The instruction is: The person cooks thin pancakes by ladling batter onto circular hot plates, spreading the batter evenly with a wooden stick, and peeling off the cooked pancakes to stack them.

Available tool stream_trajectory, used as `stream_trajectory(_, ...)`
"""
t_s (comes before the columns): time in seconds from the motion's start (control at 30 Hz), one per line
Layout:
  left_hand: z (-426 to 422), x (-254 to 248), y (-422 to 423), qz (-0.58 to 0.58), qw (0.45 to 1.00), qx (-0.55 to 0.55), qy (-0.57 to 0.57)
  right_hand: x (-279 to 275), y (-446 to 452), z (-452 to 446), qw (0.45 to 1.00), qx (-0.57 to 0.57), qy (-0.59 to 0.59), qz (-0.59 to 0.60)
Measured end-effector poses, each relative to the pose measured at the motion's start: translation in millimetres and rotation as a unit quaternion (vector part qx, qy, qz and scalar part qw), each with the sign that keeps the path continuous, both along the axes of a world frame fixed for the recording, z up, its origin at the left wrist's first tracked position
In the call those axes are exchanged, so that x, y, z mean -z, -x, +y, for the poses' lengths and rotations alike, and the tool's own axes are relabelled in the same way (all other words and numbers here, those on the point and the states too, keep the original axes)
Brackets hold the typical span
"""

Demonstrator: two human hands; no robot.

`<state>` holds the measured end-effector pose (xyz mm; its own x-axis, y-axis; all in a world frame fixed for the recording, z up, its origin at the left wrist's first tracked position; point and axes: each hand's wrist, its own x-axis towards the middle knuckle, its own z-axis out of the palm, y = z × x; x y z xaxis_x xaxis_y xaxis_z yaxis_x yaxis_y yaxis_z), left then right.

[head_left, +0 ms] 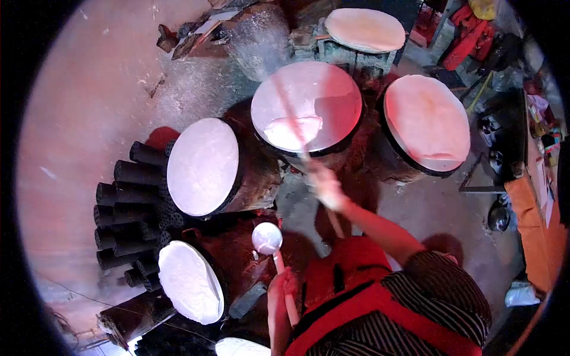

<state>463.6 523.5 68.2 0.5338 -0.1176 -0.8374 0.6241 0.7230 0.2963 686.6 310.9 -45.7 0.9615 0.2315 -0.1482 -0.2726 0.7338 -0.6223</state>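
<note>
My right hand (326,188) is closed round a long thin stick (288,107), blurred by motion, that reaches over the round pan (338,101) at the centre top. A white patch of batter (294,132) lies on the near part of that pan. Lower down, my left hand (282,285) is wrapped round the handle of a ladle (267,238), whose round white bowl is above the dark stove area. Pale round sheets cover the left pan (203,167), the right pan (426,123) and the lower left pan (190,282).
Black cylindrical briquettes (139,207) are stacked at the left by the wall. A pale round sheet (365,29) rests on a stand at the top. Along the right edge are an orange-covered table (528,231), a plastic bag (522,294) and a dark metal frame.
</note>
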Motion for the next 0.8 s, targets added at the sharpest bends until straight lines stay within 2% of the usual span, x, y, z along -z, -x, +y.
stream_trajectory(0.03,0,-18,10,0.003,1.000,-0.016,-0.011,-12,-18,47,0.997,0.016,-0.047,-0.062)
stream_trajectory(0.1,3,-33,27,0.007,0.998,-0.050,-0.032,-4,-59,119,0.965,0.107,0.237,-0.028)
stream_trajectory(0.13,10,-25,39,-0.014,0.997,-0.072,0.016,11,-67,129,0.952,0.144,0.268,-0.028)
stream_trajectory(0.23,-1,-55,38,-0.001,0.994,-0.088,-0.066,52,-75,147,0.903,0.244,0.353,-0.031)
stream_trajectory(0.27,-6,-61,37,0.042,0.988,-0.081,-0.128,51,-60,135,0.899,0.251,0.358,-0.036)
stream_trajectory(0.33,14,-21,57,0.016,0.992,-0.029,-0.119,33,-23,95,0.908,0.211,0.362,-0.022)
stream_trajectory(0.37,26,1,69,0.003,0.993,-0.003,-0.115,15,-7,66,0.913,0.153,0.376,0.029)
stream_trajectory(0.4,24,-10,65,-0.007,0.993,0.003,-0.118,-10,10,37,0.913,0.089,0.391,0.077)
stream_trajectory(0.43,23,-20,61,-0.017,0.993,0.010,-0.120,-4,13,17,0.921,0.067,0.374,0.082)
stream_trajectory(0.47,23,-8,63,-0.028,0.995,-0.024,-0.091,-5,13,-2,0.898,0.086,0.422,0.091)
stream_trajectory(0.5,21,-1,63,-0.041,0.996,-0.058,-0.061,-41,13,-12,0.906,0.073,0.376,0.180)
stream_trajectory(0.57,15,-4,60,-0.052,0.995,-0.056,-0.057,-69,7,-24,0.917,0.114,0.364,0.114)
stream_trajectory(0.67,-7,-15,45,-0.082,0.993,-0.034,-0.078,-57,-17,-2,0.964,0.149,0.160,0.153)
stream_trajectory(0.7,-14,-19,39,-0.095,0.991,-0.022,-0.090,-50,-13,9,0.973,0.110,0.138,0.150)
stream_trajectory(0.77,-18,-6,28,-0.120,0.991,0.014,-0.061,-60,2,4,0.935,-0.072,0.337,0.085)
stream_trajectory(0.8,-23,-7,23,-0.110,0.993,0.006,-0.036,-49,13,-14,0.953,-0.087,0.276,0.085)
